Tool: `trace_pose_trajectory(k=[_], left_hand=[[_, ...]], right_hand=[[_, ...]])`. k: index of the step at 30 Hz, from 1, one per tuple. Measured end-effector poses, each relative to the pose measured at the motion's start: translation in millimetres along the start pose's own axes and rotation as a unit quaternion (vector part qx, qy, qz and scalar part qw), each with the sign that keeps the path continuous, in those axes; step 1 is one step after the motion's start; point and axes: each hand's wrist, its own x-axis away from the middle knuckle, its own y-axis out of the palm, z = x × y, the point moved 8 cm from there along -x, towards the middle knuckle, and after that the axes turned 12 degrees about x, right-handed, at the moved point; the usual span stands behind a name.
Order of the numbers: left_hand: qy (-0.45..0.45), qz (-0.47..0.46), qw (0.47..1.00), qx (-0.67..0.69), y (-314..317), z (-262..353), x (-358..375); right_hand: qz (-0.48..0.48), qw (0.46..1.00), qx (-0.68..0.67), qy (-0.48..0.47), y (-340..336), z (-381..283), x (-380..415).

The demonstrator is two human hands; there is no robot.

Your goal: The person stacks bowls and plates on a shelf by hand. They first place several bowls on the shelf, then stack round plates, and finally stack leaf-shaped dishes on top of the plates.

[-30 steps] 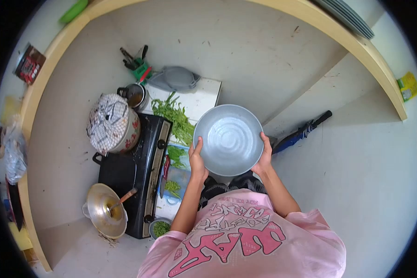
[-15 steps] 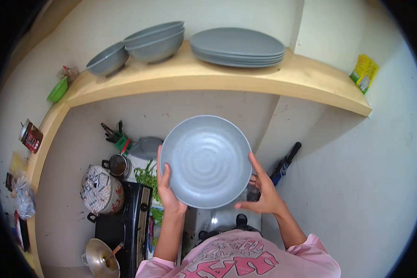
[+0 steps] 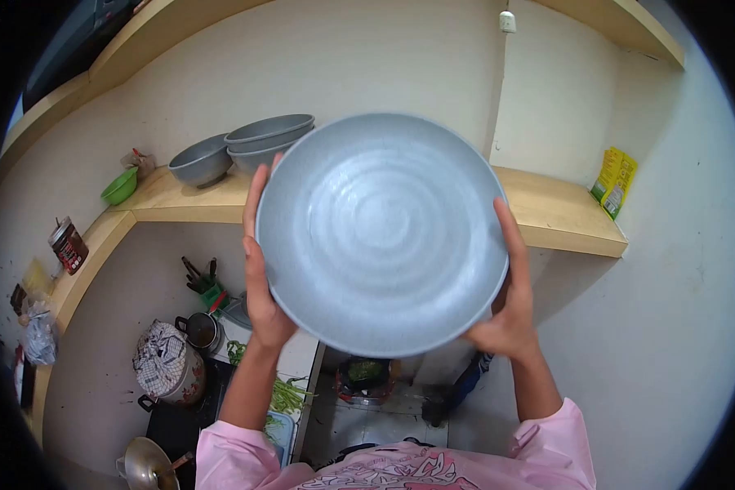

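In front of me is a large round grey bowl (image 3: 384, 229), its ringed inside facing me. My left hand (image 3: 264, 282) grips its left rim, thumb in front. My right hand (image 3: 510, 306) holds the right side, its fingers curving round the edge and partly hidden. Behind the bowl runs a light wooden shelf (image 3: 547, 208). A grey bowl (image 3: 202, 161) and a stack of two grey bowls (image 3: 271, 131) rest on the shelf's left part. The held bowl covers the spot where the stack of grey plates stood.
A green bowl (image 3: 121, 188) and a jar (image 3: 69, 245) sit on the left shelf. At right leans a yellow packet (image 3: 615, 181). Below left are a cloth-topped pot (image 3: 171, 367), a small saucepan (image 3: 201, 331), a wok (image 3: 149, 465) and green vegetables (image 3: 288, 396). An upper shelf (image 3: 629, 28) crosses above.
Both hands have raised the bowl upward and closer, so it now overlaps the shelf and covers the plates. The view has tilted up, showing the upper shelf.
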Motion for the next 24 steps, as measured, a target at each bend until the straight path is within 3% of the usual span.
trace_pose_trajectory(k=[3, 7, 8, 20, 24], left_hand=[[0.002, -0.118, 0.992, -0.04, -2.8, -9.0, -28.1], [-0.032, -0.14, 0.963, -0.229, -18.1, -26.6, -60.8], [-0.007, -0.144, 0.971, -0.192, -24.2, -34.1, -65.0], [-0.061, -0.121, 0.933, -0.334, -47.5, -66.4, -100.6], [-0.1, -0.119, 0.921, -0.358, -53.2, -76.5, -102.6]], right_hand=[[0.01, 0.999, -0.044, 0.022, -13.0, 10.9, -31.0], [-0.014, 0.99, -0.107, 0.09, -21.0, 38.7, -62.5], [-0.025, 0.988, -0.113, 0.1, -20.4, 43.9, -69.9], [-0.134, 0.97, 0.166, 0.119, -15.0, 98.7, -127.3], [-0.175, 0.958, 0.19, 0.12, -4.4, 124.9, -131.3]])
